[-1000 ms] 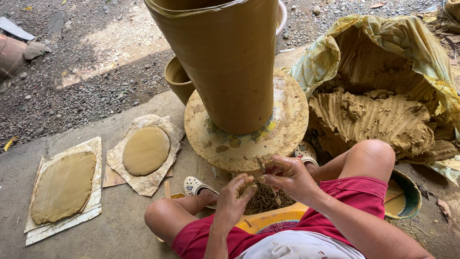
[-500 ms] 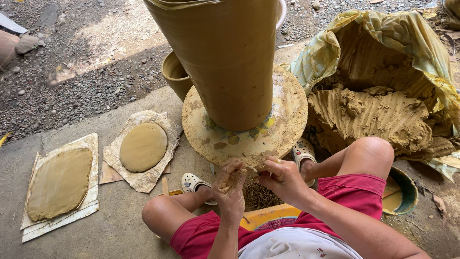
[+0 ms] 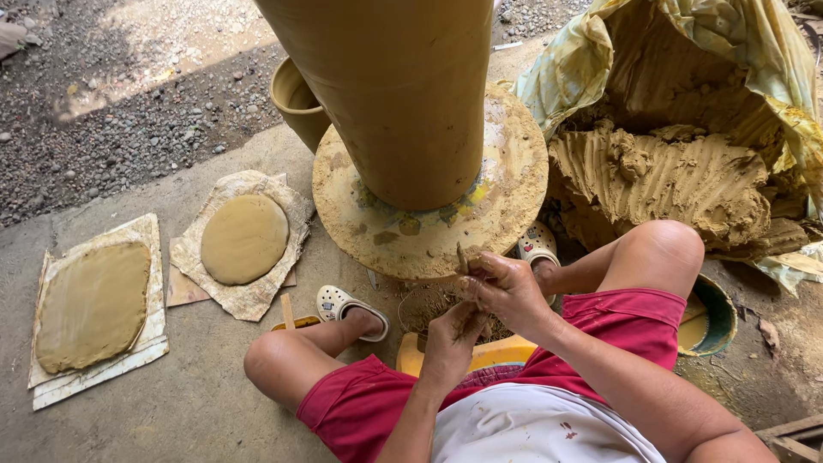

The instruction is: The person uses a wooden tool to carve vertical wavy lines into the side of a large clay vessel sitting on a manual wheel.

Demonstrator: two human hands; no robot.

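- Head view: a tall clay cylinder (image 3: 394,94) stands upright on a round, clay-crusted turntable disc (image 3: 506,206); the disc's bare rim shows all round the cylinder's base.
- A heap of raw clay (image 3: 660,180) lies in an open plastic sheet (image 3: 754,51) to the right, just beside the disc's edge.
- A rectangular clay slab (image 3: 93,304) on a board and a round clay slab (image 3: 244,238) on torn paper lie on the concrete floor (image 3: 171,411) to the left, apart from each other and from the disc.
- A small clay pot (image 3: 296,99) stands behind the disc, at the edge of the gravel.
- The person's knees bracket the disc's near edge; open floor remains to the left of the left knee.
- Right hand (image 3: 506,287) and left hand (image 3: 454,330) meet just below the disc's near rim, fingers curled narrow round a small lump of clay (image 3: 473,283), touching each other.
- A thin stick (image 3: 462,257) rises from the hands against the rim; which hand holds it cannot be told.
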